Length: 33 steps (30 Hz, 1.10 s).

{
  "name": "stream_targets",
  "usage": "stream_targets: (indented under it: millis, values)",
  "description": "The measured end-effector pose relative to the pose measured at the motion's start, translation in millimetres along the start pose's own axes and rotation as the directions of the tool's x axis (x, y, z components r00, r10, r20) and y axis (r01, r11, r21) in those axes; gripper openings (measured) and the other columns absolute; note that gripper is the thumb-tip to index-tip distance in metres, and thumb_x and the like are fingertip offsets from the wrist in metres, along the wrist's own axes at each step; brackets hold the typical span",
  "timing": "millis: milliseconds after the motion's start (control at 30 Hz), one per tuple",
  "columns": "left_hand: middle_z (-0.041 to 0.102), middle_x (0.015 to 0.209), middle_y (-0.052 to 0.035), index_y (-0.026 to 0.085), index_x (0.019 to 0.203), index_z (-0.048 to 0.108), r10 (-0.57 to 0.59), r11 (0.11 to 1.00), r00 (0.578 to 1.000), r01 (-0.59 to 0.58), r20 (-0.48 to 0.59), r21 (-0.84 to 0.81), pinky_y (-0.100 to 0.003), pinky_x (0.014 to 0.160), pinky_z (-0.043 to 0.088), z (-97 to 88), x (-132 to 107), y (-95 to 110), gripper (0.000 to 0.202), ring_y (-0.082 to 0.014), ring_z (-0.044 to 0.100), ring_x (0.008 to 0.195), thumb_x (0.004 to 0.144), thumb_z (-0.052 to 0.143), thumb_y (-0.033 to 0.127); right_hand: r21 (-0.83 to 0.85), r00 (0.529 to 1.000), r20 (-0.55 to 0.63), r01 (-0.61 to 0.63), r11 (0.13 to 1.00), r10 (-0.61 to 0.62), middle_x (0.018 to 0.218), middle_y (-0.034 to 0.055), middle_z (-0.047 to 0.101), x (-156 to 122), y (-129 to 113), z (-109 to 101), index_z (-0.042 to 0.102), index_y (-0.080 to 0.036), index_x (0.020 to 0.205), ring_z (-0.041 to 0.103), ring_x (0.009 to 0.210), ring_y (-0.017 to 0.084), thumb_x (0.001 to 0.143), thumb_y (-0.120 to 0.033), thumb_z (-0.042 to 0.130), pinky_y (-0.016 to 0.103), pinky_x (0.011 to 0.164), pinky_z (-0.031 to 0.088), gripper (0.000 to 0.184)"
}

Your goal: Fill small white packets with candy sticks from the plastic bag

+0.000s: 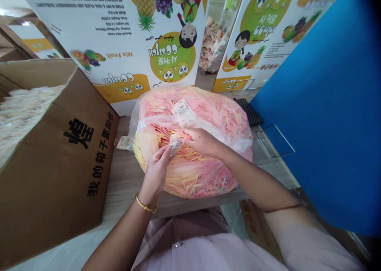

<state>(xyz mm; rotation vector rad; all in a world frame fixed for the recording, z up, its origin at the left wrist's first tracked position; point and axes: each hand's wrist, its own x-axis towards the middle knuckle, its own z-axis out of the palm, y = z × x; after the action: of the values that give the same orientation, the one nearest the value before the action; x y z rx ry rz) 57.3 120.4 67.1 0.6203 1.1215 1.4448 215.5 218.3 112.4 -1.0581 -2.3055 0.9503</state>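
Note:
A large clear plastic bag (pixel 208 175) full of thin pink and yellow candy sticks (pixel 190 156) lies in front of me, its mouth open at the middle. Over that opening, my left hand (pixel 159 163) pinches a small clear packet (pixel 175 143) between thumb and fingers. My right hand (pixel 202 142) is closed around a few candy sticks, their ends at the packet's mouth. Whether the tips are inside it I cannot tell. A printed label (pixel 182 108) lies on top of the bag, beyond my hands.
At left stands an open brown carton (pixel 86 163) filled with wrapped packets. Printed white cartons (pixel 119 44) line the back, with a bag of pale pieces (pixel 212 44) between them. A blue panel (pixel 321 116) borders the right. A small printed packet (pixel 124 143) lies on the table (pixel 119 183).

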Motion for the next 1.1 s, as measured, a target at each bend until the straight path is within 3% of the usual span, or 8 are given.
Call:
stream_targets:
  millis: [67,133,267,467,600,700,900,1100]
  values:
    - [0.079,0.110,-0.0072,0.018,0.096,0.080,0.002,1.000,1.000,-0.002,-0.014,-0.029,-0.038,0.107,0.051,-1.3,1.5,-1.3,0.031,-0.0222,0.071,0.109,0.078,0.083,0.043,0.227,0.995,-0.092,-0.017,0.974,0.039,0.083,0.0021,0.066,4.6,3.9,-2.3,0.060,-0.021,0.088,0.064,0.081,0.018,0.099,-0.050,0.053,0.030,0.076,0.049,0.032]
    - [0.079,0.108,-0.0061,0.019,0.094,0.080,-0.006,0.999,1.000,0.005,-0.019,-0.044,-0.038,0.107,0.050,-2.7,3.4,-3.0,0.028,-0.0207,0.071,0.107,0.076,0.085,0.040,0.463,0.978,-0.156,-0.055,0.885,0.142,0.065,-0.0029,0.050,10.8,2.8,-4.8,0.046,-0.024,0.076,0.052,0.059,0.013,0.098,-0.066,0.045,0.028,0.062,0.047,0.048]
    - [0.080,0.103,-0.0043,0.019,0.092,0.081,-0.037,0.998,0.999,0.037,-0.013,-0.042,-0.036,0.108,0.049,-4.1,5.1,-6.1,0.028,-0.0178,0.071,0.101,0.073,0.088,0.037,0.711,0.942,-0.239,0.005,0.703,0.236,0.059,-0.0056,0.035,23.4,-8.4,-5.3,0.031,-0.025,0.069,0.041,0.049,0.010,0.090,-0.084,0.039,0.026,0.054,0.046,0.063]
    - [0.079,0.101,-0.0028,0.020,0.094,0.082,-0.041,0.999,0.999,0.041,0.018,-0.014,-0.033,0.105,0.049,-4.7,5.1,-9.1,0.026,-0.0165,0.070,0.099,0.075,0.087,0.038,0.726,0.931,-0.347,0.187,0.661,0.117,0.057,-0.0045,0.039,26.2,-17.0,16.7,0.034,-0.025,0.065,0.048,0.051,0.011,0.091,-0.082,0.039,0.028,0.062,0.048,0.063]
    - [0.079,0.099,-0.0025,0.021,0.095,0.082,-0.036,0.999,0.999,0.036,0.031,-0.001,-0.032,0.102,0.050,-5.1,5.1,-9.5,0.025,-0.0167,0.070,0.097,0.077,0.086,0.038,0.657,0.937,-0.343,0.189,0.730,0.067,0.058,-0.0018,0.051,25.3,-12.3,28.6,0.042,-0.025,0.066,0.058,0.062,0.014,0.096,-0.076,0.038,0.030,0.072,0.051,0.060]
    - [0.080,0.099,-0.0027,0.021,0.094,0.082,-0.049,0.999,0.998,0.048,0.032,0.012,-0.033,0.102,0.049,-5.4,3.5,-9.3,0.027,-0.0173,0.070,0.097,0.076,0.086,0.040,0.660,0.934,-0.338,0.150,0.737,0.113,0.059,-0.0019,0.054,28.6,-5.7,30.5,0.046,-0.025,0.071,0.061,0.066,0.015,0.097,-0.075,0.036,0.030,0.077,0.052,0.057]
    - [0.080,0.104,-0.0038,0.021,0.098,0.082,-0.048,0.995,0.999,0.047,0.003,0.085,-0.036,0.105,0.047,-5.3,3.5,-9.1,0.033,-0.0195,0.069,0.100,0.074,0.086,0.043,0.755,0.928,-0.332,0.156,0.637,0.166,0.056,-0.0067,0.038,33.4,-8.4,24.4,0.043,-0.025,0.071,0.050,0.050,0.010,0.096,-0.074,0.043,0.027,0.061,0.048,0.055]
    - [0.079,0.107,-0.0040,0.022,0.100,0.082,-0.023,0.996,0.999,0.020,0.036,0.083,-0.037,0.108,0.046,-5.2,4.0,-9.6,0.029,-0.0207,0.069,0.106,0.079,0.083,0.042,0.699,0.922,-0.355,0.153,0.699,0.153,0.053,-0.0057,0.036,27.9,-21.2,26.9,0.032,-0.025,0.063,0.046,0.048,0.010,0.098,-0.073,0.039,0.026,0.054,0.043,0.060]
